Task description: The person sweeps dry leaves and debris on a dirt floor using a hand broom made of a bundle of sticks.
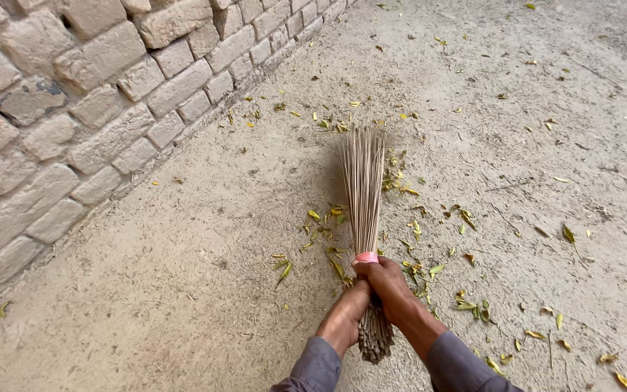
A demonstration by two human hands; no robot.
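Hands: your left hand (348,313) and right hand (384,284) clamp the twig broom (364,196) near its pink binding (366,258), steadying bristles over fallen leaves (328,215).

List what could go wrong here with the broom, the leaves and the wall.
1. Both hands, left hand and right hand, grip the broom close together near its bound end, so the long bristles may flex and skip leaves.
2. The leaves lie scattered widely over the dusty ground; a hard stroke could spread them further and raise dust.
3. The brick wall is close on the left; leaves may lodge along its base.
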